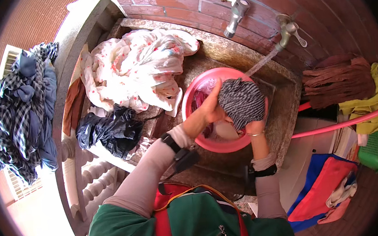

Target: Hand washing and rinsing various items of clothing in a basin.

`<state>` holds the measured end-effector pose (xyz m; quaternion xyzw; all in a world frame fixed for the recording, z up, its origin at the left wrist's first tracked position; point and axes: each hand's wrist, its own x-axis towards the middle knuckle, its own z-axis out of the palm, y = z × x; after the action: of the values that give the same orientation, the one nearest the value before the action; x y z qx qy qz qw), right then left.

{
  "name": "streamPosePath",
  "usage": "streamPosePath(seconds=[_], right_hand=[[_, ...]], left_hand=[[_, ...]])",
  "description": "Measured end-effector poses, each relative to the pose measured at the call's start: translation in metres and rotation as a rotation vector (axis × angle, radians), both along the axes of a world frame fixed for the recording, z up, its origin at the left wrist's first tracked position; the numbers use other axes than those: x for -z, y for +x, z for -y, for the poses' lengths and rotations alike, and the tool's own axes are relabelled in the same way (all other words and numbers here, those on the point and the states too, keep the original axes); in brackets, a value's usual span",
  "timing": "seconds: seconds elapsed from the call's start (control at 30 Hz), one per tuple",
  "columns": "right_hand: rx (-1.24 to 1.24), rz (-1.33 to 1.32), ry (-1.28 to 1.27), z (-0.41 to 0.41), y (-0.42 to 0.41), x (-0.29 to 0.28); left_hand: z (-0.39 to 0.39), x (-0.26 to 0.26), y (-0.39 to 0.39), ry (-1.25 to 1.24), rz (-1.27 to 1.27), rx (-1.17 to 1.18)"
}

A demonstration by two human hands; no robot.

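Note:
A black-and-white striped cloth [242,102] is bunched up between my two hands, over a pink plastic basin [207,145]. My left hand [212,108] grips its left side, thumb pointing up. The cloth hides part of my right hand [255,128], which holds it from below on the right. Sudsy water [209,84] and a maroon cloth [200,98] show inside the basin. A pale rounded item [226,130] also lies in there; I cannot tell what it is. Water runs from a brass tap [287,32] towards the basin's far right rim.
White floral fabric [138,65] and dark navy clothing [110,132] lie left in the stone sink [285,120]. Checked clothing [19,114] hangs over the balustrade rail [60,66]. A second tap [237,16] is on the brick wall. A pink hose [339,126], brown cloth [339,81] and green basket [374,150] are right.

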<state>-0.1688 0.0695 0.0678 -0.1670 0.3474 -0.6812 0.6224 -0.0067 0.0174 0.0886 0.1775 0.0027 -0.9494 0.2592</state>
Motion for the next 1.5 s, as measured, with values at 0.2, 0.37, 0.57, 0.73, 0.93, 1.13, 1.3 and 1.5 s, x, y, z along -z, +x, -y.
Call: streamPosePath(seconds=[0.2,0.37,0.57,0.73,0.93,1.13,1.3,1.5], right_hand=[[-0.091,0.369,-0.09,-0.009,0.028,-0.006],[0.056,-0.043,0.127,-0.015,0.015,-0.002],[-0.261,-0.382,0.253,-0.05,-0.017,0.003],[-0.412,0.197,0.071,-0.063,-0.003,-0.004],[-0.131,0.299,0.344,-0.038,0.021,-0.001],[-0.196,0.477,0.267,-0.025,0.023,0.016],[-0.218,0.469,0.285,-0.028,0.027,0.02],[-0.44,0.542,0.23,-0.034,0.037,-0.031]], left_hand=[[0.012,0.023,-0.026,0.07,-0.045,-0.213],[0.009,0.02,-0.024,0.13,-0.08,-0.345],[0.001,0.012,-0.028,0.23,0.116,-0.459],[-0.006,0.052,-0.036,0.281,0.199,-0.45],[-0.027,0.003,-0.039,-0.201,0.588,-0.48],[-0.018,-0.019,-0.026,-0.716,0.653,-0.29],[-0.013,-0.03,-0.016,-1.315,0.812,-0.14],[-0.002,-0.013,-0.003,-0.947,0.4,0.045]])
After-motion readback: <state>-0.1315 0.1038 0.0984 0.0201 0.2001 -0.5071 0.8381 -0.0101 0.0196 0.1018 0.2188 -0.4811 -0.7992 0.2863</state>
